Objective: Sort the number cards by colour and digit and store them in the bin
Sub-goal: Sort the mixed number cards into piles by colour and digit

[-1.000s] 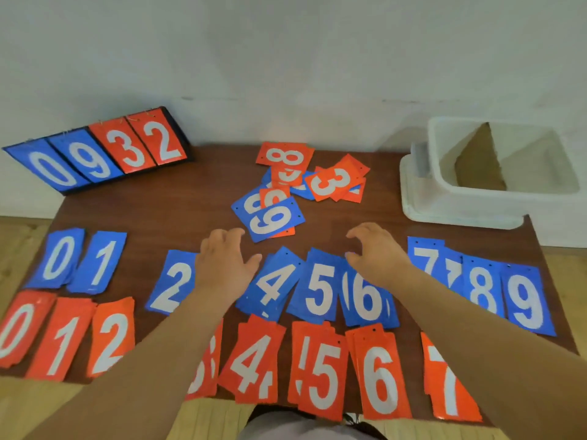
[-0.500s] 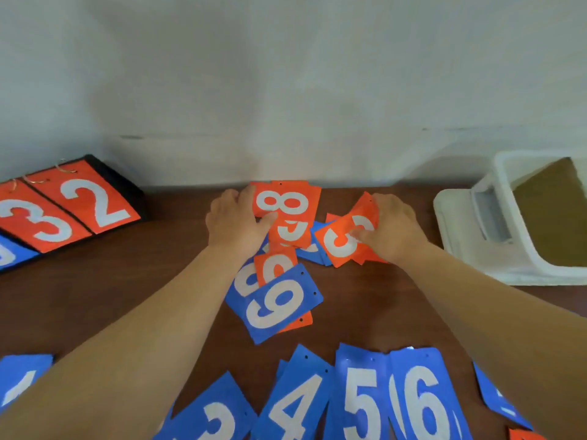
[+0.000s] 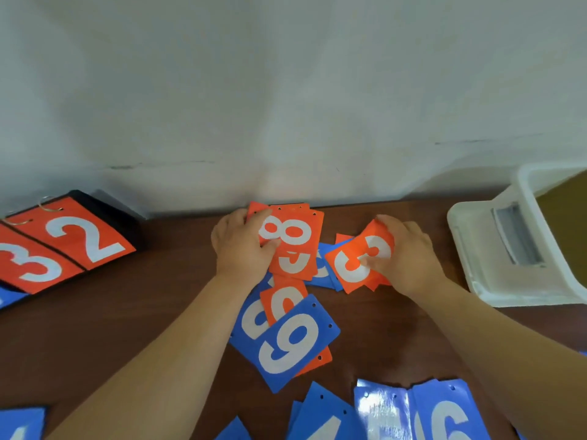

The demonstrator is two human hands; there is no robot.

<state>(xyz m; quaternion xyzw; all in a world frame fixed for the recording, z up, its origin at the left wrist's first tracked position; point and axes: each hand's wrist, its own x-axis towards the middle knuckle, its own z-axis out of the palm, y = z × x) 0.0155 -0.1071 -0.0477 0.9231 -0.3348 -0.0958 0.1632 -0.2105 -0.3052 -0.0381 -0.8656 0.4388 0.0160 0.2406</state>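
Here, orange 8 card is gripped by left hand, orange 3 card pinched by right hand, both at the back of the surface. Cards judged thin, light, bendy, slick; best lifted by an edge.

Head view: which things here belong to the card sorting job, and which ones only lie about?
Part of the job: left hand gripping the orange 8 card; right hand pinching the orange 3 card; blue 9 card; blue 6 card in the near row; white bin.
Only lying about: ring-bound scoreboard showing 3 and 2; wooden table under it all.
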